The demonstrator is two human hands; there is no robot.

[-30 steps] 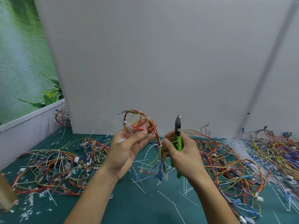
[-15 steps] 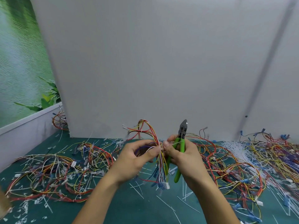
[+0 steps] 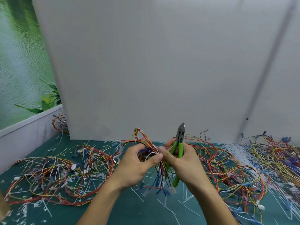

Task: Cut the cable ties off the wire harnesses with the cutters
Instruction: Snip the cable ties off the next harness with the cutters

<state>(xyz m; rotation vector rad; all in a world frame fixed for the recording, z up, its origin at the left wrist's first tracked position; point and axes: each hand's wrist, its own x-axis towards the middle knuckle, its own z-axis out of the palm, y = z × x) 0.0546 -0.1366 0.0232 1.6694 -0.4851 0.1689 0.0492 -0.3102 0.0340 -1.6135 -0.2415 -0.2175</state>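
Over the table (image 3: pixel 129 211), the left hand (image 3: pixel 136 161) has its grip pinched on a harness (image 3: pixel 159 174) whose ends hang down, while the right hand (image 3: pixel 185 161), thumb meeting the same wires, grips the green cutters (image 3: pixel 180 148) nose-up, with heaps (image 3: pixel 56 172) of harnesses at either side.

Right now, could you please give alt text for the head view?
The left hand pinches a wire harness held above a green table while the right hand grips green-handled cutters, tip up. Loose harnesses and cut ties litter the table.
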